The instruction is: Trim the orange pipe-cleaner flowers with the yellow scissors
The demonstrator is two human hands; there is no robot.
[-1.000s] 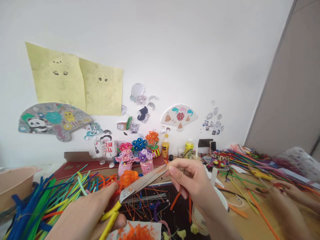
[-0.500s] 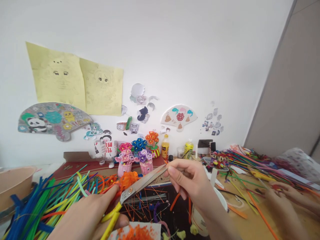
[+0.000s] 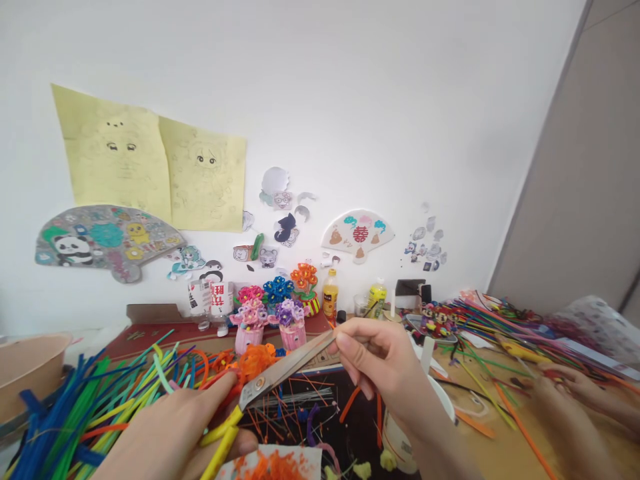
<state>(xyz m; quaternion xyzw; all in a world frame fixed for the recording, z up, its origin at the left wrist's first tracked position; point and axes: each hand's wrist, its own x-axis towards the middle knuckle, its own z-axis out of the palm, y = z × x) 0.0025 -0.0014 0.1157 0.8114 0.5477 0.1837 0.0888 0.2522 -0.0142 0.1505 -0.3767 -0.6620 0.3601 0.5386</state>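
My left hand (image 3: 175,423) is closed round the yellow handles of a pair of scissors (image 3: 260,385), whose blades point up and right. At the blade tips, the thumb and forefinger of my right hand (image 3: 373,357) are pinched on a thin orange strip (image 3: 333,326), mostly hidden by the fingers. A fluffy orange pipe-cleaner bundle (image 3: 256,360) sits by my left fingertips, behind the blades; whether they also hold it I cannot tell. Below the scissors, orange fuzz clippings (image 3: 277,465) lie on white paper (image 3: 313,460).
Pipe cleaners (image 3: 105,393) crowd the left side, beside a beige basin (image 3: 30,367). Pipe-cleaner flowers in pots (image 3: 249,339) stand at the back near bottles (image 3: 330,297). A white tub (image 3: 443,400) stands behind my right wrist. Another person's hands (image 3: 570,407) work at the right.
The scissors and my left hand have shifted very slightly. My right hand keeps its place at the blade tips.
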